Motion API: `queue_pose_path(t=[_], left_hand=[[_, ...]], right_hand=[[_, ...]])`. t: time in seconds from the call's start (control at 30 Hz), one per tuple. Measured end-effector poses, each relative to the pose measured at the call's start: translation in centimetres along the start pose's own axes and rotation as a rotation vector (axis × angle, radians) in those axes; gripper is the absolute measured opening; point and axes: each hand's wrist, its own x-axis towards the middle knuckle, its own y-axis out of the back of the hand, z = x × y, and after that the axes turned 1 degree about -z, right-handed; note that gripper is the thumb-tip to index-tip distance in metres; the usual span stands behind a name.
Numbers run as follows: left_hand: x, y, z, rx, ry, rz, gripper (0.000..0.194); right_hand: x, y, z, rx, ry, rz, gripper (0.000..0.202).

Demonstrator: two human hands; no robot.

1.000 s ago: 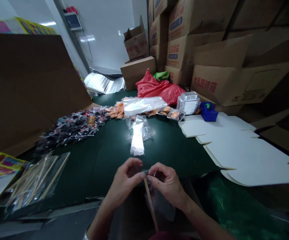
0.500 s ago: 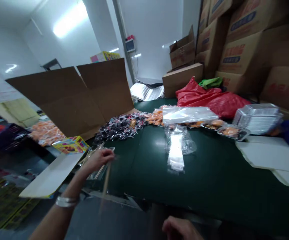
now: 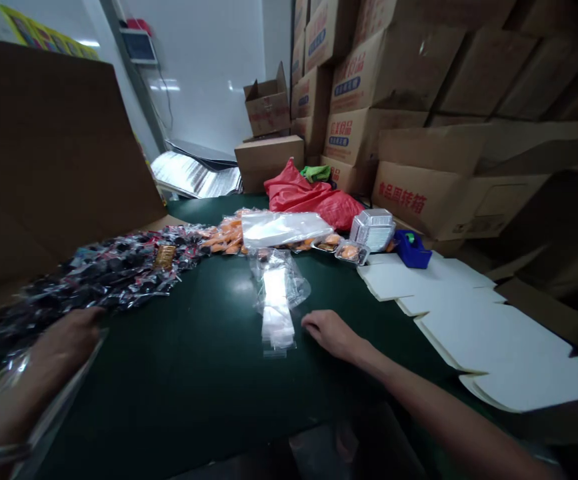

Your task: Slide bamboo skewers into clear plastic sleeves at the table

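My left hand (image 3: 71,340) is at the left, beside a pile of dark wrapped packets (image 3: 113,267) and over clear plastic packaging (image 3: 3,393); it is blurred, and its fingers are hard to make out. My right hand (image 3: 329,331) is over the green table (image 3: 199,373), just right of a stack of small clear bags (image 3: 276,307). Its fingers are curled together, and whether anything is in them is too small to tell. Behind the small bags lies a larger stack of clear plastic sheets (image 3: 286,229), with orange wrapped packets (image 3: 226,233) beside it.
Clear trays (image 3: 373,230), a blue tape dispenser (image 3: 413,250) and white card sheets (image 3: 489,333) lie to the right. A red bag (image 3: 313,200) sits at the back. Cardboard boxes (image 3: 359,133) are stacked behind, and a tall brown carton (image 3: 49,147) stands at left.
The view has turned right. My right hand has come up from the bottom edge to beside the small bags. The thin stick below my left hand no longer shows.
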Motion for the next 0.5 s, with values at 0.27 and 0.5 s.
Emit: queue_pose_path(t=[0.27, 0.5], left_hand=[[-8.2, -7.3, 22.1, -0.330, -0.582, -0.140, 0.028], [-3.8, -11.5, 25.3, -0.358, -0.141, -0.251, 0.072]], right_hand=[[7.8, -1.7, -0.8, -0.061, -0.183, 0.082, 0.030], [9.1, -2.0, -1.3, -0.042, -0.343, 0.106, 0.030]])
